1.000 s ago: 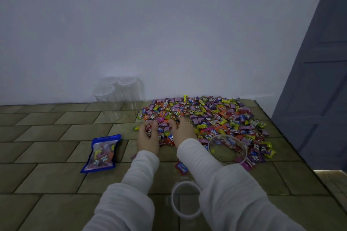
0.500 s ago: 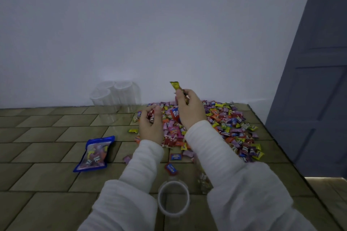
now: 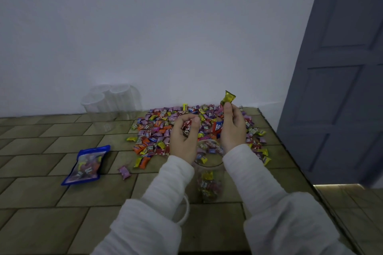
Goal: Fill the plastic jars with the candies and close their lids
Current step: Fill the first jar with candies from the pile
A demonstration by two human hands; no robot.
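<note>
Pinching a crinkly yellow candy (image 3: 227, 97) upright — long axis vertical — the right hand (image 3: 232, 128) curls round more wrappers; the left hand (image 3: 185, 137) clutches a fistful. Between the wrists stands a clear cylindrical jar (image 3: 209, 174), mouth upward, on the tiled tabletop (image 3: 51, 203).

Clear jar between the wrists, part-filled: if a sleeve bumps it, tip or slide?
The clear jar looks tall for its width and thin-walled, so probably light and apt to tip if knocked high. The few candies in its bottom likely steady it only slightly. It stands right between the left hand and right hand, so a sleeve brush seems plausible.
</note>
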